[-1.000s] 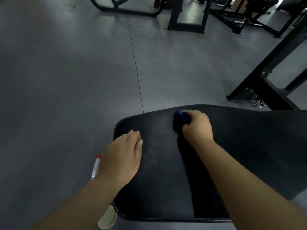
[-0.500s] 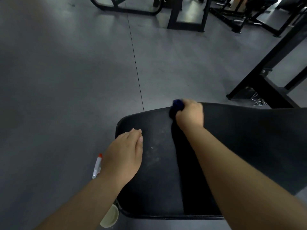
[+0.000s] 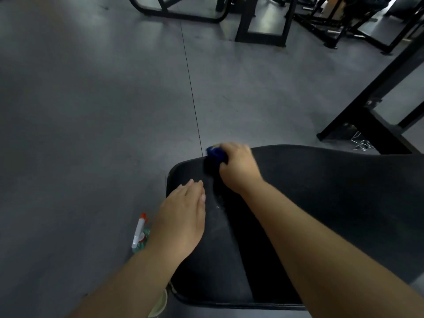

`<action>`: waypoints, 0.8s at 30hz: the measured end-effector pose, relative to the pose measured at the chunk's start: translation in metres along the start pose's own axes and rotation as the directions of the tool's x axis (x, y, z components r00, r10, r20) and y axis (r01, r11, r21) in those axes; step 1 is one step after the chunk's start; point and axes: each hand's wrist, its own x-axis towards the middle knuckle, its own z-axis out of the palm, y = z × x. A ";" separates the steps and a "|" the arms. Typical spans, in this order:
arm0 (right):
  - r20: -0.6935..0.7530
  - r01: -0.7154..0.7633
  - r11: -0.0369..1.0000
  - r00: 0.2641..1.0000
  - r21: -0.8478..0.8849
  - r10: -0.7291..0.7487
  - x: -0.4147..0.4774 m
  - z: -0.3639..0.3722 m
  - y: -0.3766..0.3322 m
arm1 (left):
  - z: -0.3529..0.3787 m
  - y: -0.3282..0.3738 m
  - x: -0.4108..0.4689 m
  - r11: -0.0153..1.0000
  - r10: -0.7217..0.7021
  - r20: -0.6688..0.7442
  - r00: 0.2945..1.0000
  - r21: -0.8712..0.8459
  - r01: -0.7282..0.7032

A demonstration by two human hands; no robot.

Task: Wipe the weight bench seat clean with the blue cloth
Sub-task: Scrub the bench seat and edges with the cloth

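The black padded bench seat (image 3: 332, 203) fills the lower right of the head view. My right hand (image 3: 238, 167) grips the bunched blue cloth (image 3: 214, 154) at the seat's far edge, near its left corner. Most of the cloth is hidden under my fingers. My left hand (image 3: 181, 214) lies flat on the seat's left side, fingers straight and together, holding nothing. Faint pale smears show on the seat between my two hands.
A spray bottle (image 3: 138, 235) with a white and red nozzle stands on the grey floor left of the seat, partly behind my left wrist. Black machine frames (image 3: 367, 120) stand at the right and along the back (image 3: 259, 26). Open floor lies to the left.
My right hand has slid the cloth from the middle of the seat out to its far edge, and a little leftward. My left hand has stayed flat on the seat.
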 end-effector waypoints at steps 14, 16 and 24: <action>0.170 0.036 0.997 0.985 -0.071 -0.023 0.014 0.012 -0.047 | 0.002 -0.022 -0.006 0.987 0.138 0.056 0.989 -0.094 -0.133; 0.287 0.106 0.991 0.950 0.080 -0.125 0.009 0.020 -0.066 | 0.001 -0.020 -0.006 0.991 0.112 0.015 0.994 -0.080 -0.111; 0.275 -0.199 0.946 0.923 -0.254 0.268 0.055 -0.022 -0.008 | -0.005 -0.017 -0.017 0.981 0.149 -0.052 0.987 -0.115 -0.154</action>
